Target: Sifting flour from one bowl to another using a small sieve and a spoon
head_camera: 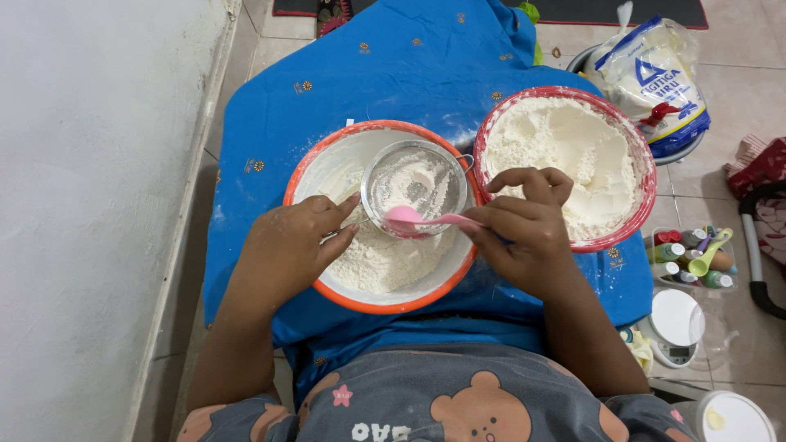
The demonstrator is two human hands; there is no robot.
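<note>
My left hand (pixel 291 245) grips the handle of a small metal sieve (pixel 414 187), holding it over an orange-rimmed bowl (pixel 327 160) that has sifted flour in its bottom. My right hand (pixel 524 229) holds a pink spoon (pixel 417 218) by its handle, the spoon's bowl resting at the sieve's near rim. A little flour lies in the sieve. To the right stands a red-rimmed bowl (pixel 565 155) heaped with white flour, touching my right hand's fingers at its near rim.
Both bowls sit on a blue cloth (pixel 393 65) on a tiled floor. A white wall (pixel 90 180) runs along the left. At right are a flour bag (pixel 655 78), a box of small coloured bottles (pixel 692 258), a white kitchen scale (pixel 675 327) and a white lid (pixel 733 417).
</note>
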